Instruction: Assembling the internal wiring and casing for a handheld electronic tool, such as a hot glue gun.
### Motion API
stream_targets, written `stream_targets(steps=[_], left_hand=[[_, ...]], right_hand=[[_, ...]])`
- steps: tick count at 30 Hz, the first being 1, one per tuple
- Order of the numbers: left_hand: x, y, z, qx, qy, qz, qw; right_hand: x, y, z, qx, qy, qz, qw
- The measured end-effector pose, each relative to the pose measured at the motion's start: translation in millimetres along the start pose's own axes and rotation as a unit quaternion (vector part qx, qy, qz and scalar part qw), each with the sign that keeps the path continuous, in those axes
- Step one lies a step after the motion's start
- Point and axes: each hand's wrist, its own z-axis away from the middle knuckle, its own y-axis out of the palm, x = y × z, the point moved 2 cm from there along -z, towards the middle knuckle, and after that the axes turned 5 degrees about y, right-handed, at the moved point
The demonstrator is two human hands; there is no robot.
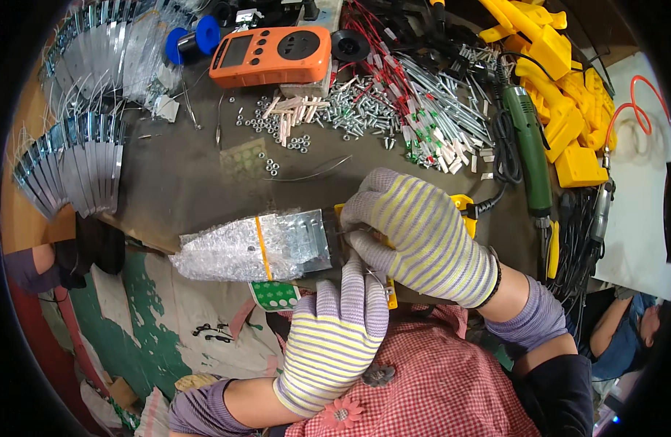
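Both my hands wear pale gloves with yellow and purple stripes. My right hand [426, 240] bends over a yellow plastic casing [463, 206], thumb and fingers closed in a pinch; what they grip is hidden. Close below, my left hand [332, 342] has its fingers pressed together, tips meeting near the right thumb. I cannot make out what it grips. A thin wire shows by those fingertips. The casing's middle is covered by the right hand, and a black cord leaves its right end. Left of the hands lies a bubble-wrapped bundle of flat metal plates [299, 244], with an orange band around it.
Behind lie an orange multimeter [277, 57], loose screws [357, 105], nuts [272, 167] and red-wired parts [426, 127]. A green corded tool [528, 153] and yellow casings [568, 124] sit at right. Metal strips [73, 164] fan out at far left. Another person [623, 331] sits at right.
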Motion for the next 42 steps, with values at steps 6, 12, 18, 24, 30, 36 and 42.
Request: stream_targets(steps=[6, 12, 18, 24, 30, 36, 42], left_hand=[[3, 2, -1, 0.022, -0.007, 0.040, 0.999], [5, 3, -7, 0.005, 0.037, 0.004, 0.999], [5, 1, -4, 0.023, 0.017, 0.002, 1.000], [14, 1, -13, -0.039, 0.058, 0.011, 0.997], [20, 3, -16, -0.053, 0.088, 0.064, 0.993], [26, 24, 7, -0.100, 0.070, 0.040, 0.992], [22, 7, -7, -0.049, 0.096, 0.093, 0.990]], right_hand=[[-1, 0, 1, -0.025, -0.012, -0.009, 1.000], [3, 5, -2, -0.029, 0.033, 0.088, 0.995], [15, 7, -8, -0.020, 0.014, 0.129, 0.991], [2, -12, -4, 0.086, -0.039, 0.170, 0.981], [-20, -31, 6, 0.060, 0.039, -0.117, 0.991], [17, 6, -5, 0.008, -0.052, 0.152, 0.987], [13, 6, 1, 0.018, -0.043, 0.151, 0.988]])
